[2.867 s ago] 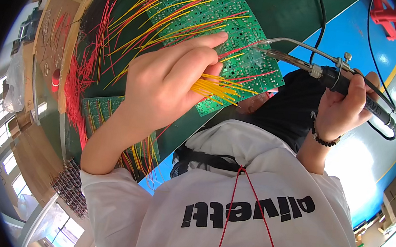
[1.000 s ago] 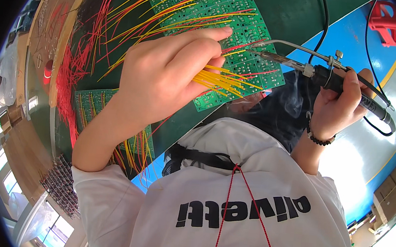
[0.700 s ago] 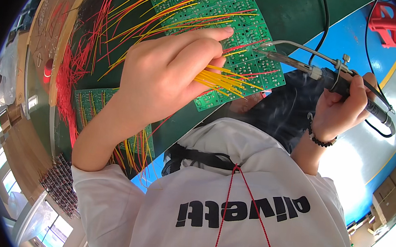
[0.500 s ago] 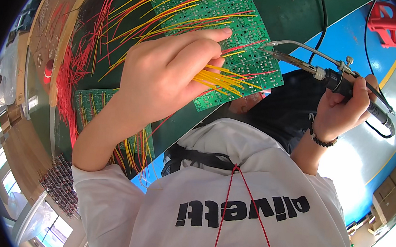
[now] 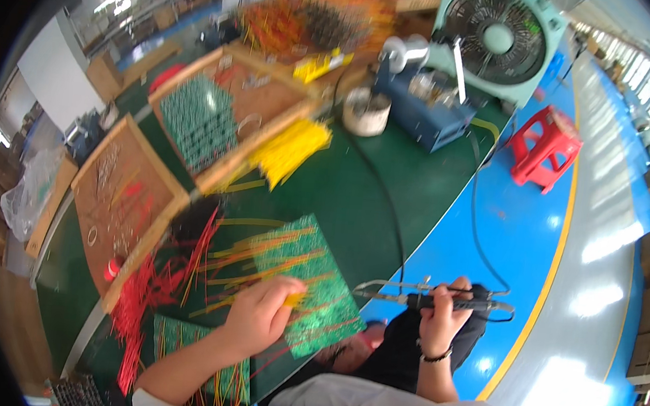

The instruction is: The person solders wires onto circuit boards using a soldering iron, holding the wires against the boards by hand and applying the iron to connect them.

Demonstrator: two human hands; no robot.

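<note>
My left hand [image 5: 263, 314] is closed on a bundle of yellow wires [image 5: 294, 300], over a green circuit board panel [image 5: 327, 283]. Red and yellow wires stick out across that panel toward the left. In my right hand [image 5: 445, 320] is a soldering iron [image 5: 412, 299] with a thin curved metal tube alongside. Its tip points left, by the panel's right edge; blur hides whether it touches. Partly behind my left forearm lies a second green board [image 5: 171, 333] with wires on it.
Red wires [image 5: 129, 329] and yellow wires [image 5: 295, 151] hang by wooden-framed trays [image 5: 171, 216]. Farther back stand a white round tin [image 5: 366, 113], a blue bench device [image 5: 427, 115] and a fan [image 5: 497, 39]. A red stool [image 5: 545, 150] is on the blue floor. Black cables [image 5: 388, 197] cross the table.
The view has swung upward, bringing in the far table, fan and trays. Both hands keep their holds, wires in the left and soldering iron in the right.
</note>
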